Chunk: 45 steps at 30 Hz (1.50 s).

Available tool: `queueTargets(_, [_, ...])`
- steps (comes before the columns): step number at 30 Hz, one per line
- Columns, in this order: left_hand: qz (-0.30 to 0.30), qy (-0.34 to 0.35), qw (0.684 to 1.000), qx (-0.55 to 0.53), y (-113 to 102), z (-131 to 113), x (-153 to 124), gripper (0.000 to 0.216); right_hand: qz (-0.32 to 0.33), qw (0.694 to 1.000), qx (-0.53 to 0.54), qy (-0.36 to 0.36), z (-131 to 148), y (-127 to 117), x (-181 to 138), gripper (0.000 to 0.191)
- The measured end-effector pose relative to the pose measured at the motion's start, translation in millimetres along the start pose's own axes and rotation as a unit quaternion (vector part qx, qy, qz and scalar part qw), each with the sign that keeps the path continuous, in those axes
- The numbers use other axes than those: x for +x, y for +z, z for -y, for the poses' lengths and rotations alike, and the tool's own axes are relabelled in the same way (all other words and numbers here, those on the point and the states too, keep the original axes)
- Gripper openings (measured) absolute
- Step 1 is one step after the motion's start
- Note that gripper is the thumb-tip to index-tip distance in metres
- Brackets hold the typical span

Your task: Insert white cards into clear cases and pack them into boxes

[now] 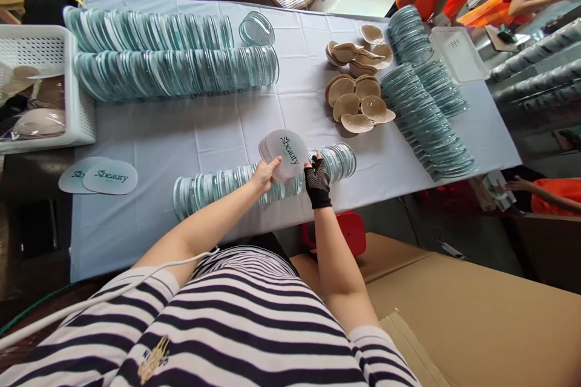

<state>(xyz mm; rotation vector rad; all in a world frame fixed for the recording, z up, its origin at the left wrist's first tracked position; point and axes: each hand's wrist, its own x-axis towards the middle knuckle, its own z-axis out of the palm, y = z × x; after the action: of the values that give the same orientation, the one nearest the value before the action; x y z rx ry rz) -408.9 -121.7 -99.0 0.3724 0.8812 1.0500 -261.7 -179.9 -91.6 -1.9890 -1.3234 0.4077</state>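
**Left hand holds a stack of printed cards over the front row of round cases**

In the head view, the left grip is clamped on the stack, with the thumb on the upper face, near the lower edge. The right hand, in a black net glove, is at the right edge of the stack; whether its fingers are pinching a card, I cannot tell. The stack is in the air or resting lightly on the cases; this also is not clear.

I see some risks. The cards look smooth, so if the thumb becomes loose, they could slide apart like a fan. The cases stand on their edges, close together, so a push from the left forearm could tip several of them along the worktop. The white cable crosses near the left elbow and might catch the arm. At the far left, two loose cards seem to pass a little over the worktop's edge, so a small knock could drop one.
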Motion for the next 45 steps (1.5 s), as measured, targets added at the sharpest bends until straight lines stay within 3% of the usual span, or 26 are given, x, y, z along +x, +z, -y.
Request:
queueTargets(5, [-0.037,-0.013,0.999,0.037,-20,-10,-24,0.025,-0.009,0.996,-0.013,-0.092,39,16,-23,0.049])
queueTargets(10, [0.003,-0.042,0.998,0.053,-29,-15,-30,0.025,0.008,0.995,0.069,0.074,56,31,-47,0.04])
queueTargets(12, [0.019,-0.052,0.998,0.038,-29,-18,-27,0.025,-0.046,0.991,0.054,0.112,46,24,-61,0.044])
queueTargets(15, [-0.009,-0.046,0.999,-0.008,-29,-25,-14,0.028,-0.111,0.984,-0.035,0.135,16,5,-103,0.048])
queueTargets(17, [-0.039,-0.034,0.998,-0.035,-32,-30,-4,0.031,-0.079,0.984,-0.113,0.112,-6,-4,-138,0.047])
queueTargets(21, [-0.079,-0.048,0.994,-0.053,-42,-35,11,0.033,0.063,0.971,-0.228,0.031,-25,3,-182,0.038])
queueTargets(23, [-0.084,-0.054,0.994,-0.051,-45,-35,13,0.032,0.114,0.957,-0.264,0.025,-17,16,-176,0.037])
queueTargets(27, [-0.078,-0.059,0.994,-0.04,-46,-32,11,0.035,0.21,0.931,-0.295,0.05,15,42,-127,0.035])
queueTargets(30, [-0.082,-0.061,0.994,-0.037,-47,-32,9,0.039,0.254,0.919,-0.291,0.077,31,43,-101,0.039])
queueTargets(36, [-0.081,-0.065,0.994,-0.045,-48,-31,9,0.04,0.227,0.937,-0.26,0.059,27,32,-98,0.026])
queueTargets(40, [-0.094,-0.072,0.992,-0.038,-49,-30,11,0.037,0.178,0.953,-0.243,0.04,21,45,-91,0.028])
queueTargets(45, [-0.097,-0.069,0.992,-0.028,-49,-31,10,0.024,0.194,0.957,-0.213,0.022,11,57,-98,0.026])
